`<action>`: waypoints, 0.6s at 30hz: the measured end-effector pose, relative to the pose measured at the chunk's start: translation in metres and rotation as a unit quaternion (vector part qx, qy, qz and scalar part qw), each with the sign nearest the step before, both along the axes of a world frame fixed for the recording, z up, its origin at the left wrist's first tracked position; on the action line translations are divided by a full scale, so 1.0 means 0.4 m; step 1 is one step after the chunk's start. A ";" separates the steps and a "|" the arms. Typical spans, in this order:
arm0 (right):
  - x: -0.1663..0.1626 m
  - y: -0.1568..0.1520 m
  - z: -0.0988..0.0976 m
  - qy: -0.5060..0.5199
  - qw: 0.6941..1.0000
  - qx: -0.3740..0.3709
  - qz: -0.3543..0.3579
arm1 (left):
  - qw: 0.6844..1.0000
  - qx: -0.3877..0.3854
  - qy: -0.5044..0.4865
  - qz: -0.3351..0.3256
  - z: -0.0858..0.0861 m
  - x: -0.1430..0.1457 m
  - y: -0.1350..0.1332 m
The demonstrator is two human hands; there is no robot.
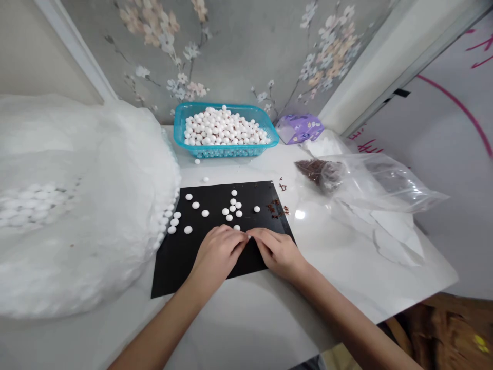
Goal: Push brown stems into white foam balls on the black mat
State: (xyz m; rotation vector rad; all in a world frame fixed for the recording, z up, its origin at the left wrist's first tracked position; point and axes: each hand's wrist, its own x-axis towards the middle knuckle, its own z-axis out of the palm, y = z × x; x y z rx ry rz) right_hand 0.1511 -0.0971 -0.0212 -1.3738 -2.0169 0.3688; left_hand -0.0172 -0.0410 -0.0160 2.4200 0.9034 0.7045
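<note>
My left hand (215, 254) and my right hand (278, 252) rest on a black mat (181, 262) on the white table, fingertips pinched together where they meet. Both hands are closed on something small that I cannot make out. Just beyond the fingertips lie several loose white beads (232, 208) scattered on the mat. A small pile of dark red bits (275, 207) sits near the mat's right edge.
A turquoise basket (181, 131) heaped with white beads stands at the back. A large white plastic bag (77, 205) of beads fills the left. A clear bag (370, 182) with dark brown bits lies on the right, a purple packet (300, 127) behind it. The table edge (423, 295) drops off at the right.
</note>
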 end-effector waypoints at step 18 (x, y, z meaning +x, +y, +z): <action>0.002 0.004 -0.009 0.031 0.999 -0.035 -0.021 | 1.000 -0.008 0.005 0.003 0.005 0.004 0.000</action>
